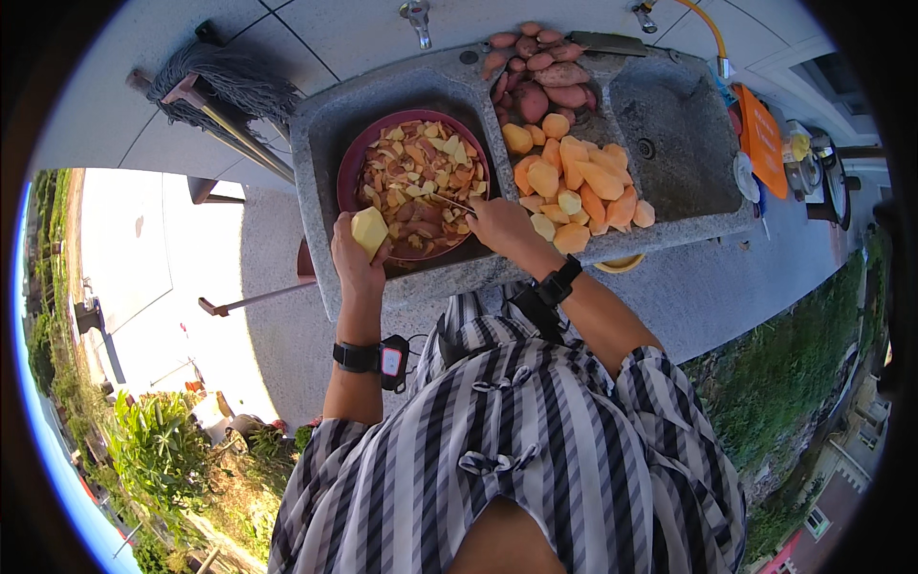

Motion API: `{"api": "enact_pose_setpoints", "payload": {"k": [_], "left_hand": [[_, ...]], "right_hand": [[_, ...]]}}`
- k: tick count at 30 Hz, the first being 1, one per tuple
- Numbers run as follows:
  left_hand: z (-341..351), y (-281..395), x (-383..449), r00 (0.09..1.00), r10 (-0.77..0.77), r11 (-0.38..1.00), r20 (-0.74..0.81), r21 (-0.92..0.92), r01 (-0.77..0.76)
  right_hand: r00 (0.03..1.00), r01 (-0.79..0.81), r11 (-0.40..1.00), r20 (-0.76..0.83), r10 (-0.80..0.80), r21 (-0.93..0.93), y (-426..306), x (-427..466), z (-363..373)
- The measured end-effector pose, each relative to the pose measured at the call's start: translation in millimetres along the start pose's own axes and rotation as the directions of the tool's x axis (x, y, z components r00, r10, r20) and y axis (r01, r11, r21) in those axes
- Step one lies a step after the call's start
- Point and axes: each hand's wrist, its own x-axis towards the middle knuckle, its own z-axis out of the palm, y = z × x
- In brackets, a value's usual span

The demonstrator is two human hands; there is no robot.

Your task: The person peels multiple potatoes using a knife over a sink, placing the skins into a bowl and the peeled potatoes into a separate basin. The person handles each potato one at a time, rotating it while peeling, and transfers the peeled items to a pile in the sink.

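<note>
My left hand (358, 258) holds a peeled, pale yellow sweet potato (368, 231) at the near left rim of a dark red basin (351, 161). Over the basin's right rim, my right hand (502, 226) grips a thin-bladed knife (448, 201) that points left across the peelings. Sweet potato peelings and cut pieces (423, 161) fill much of the basin, which sits in the left bowl of a stone sink (315, 172). Right of it, peeled orange and yellow sweet potatoes (599, 179) lie heaped in the middle section. Unpeeled reddish sweet potatoes (532, 102) are piled behind them.
A wide dark blade (608, 44) lies at the sink's back edge. The right sink bowl (667, 136) has a drain. Taps (417, 21) stick out from the tiled wall. A mop (215, 90) leans at the left, and an orange board or bag (762, 140) is at the right.
</note>
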Motion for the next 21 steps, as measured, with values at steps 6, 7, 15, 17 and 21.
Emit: {"api": "enact_pose_setpoints", "payload": {"k": [6,7,15,17,21], "left_hand": [[24.4,7.2,-5.7,0.994,0.057,0.957,0.095,0.278,-0.081],[33.5,2.6,-2.5,0.989,0.067,0.956,0.134,0.274,-0.102],[158.0,-77.8,71.3,0.759,0.128,0.580,0.638,0.573,-0.579],[187.1,-97.8,88.2,0.640,0.230,0.328,0.733,0.561,-0.760],[217.3,-124.5,105.0,0.541,0.189,-0.060,0.820,0.559,-0.827]], "right_hand": [[0.985,-0.173,0.931,0.062,0.162,0.322,42.1,-41.0,-12.7],[0.985,-0.168,0.899,0.043,0.165,0.404,45.3,-49.0,-17.1],[0.908,-0.239,0.762,-0.139,0.395,0.602,109.3,-141.7,-62.7],[0.860,-0.307,0.752,-0.169,0.481,0.583,131.1,-164.3,-74.8],[0.750,-0.361,0.674,-0.230,0.621,0.644,167.0,-195.7,-85.2]]}}
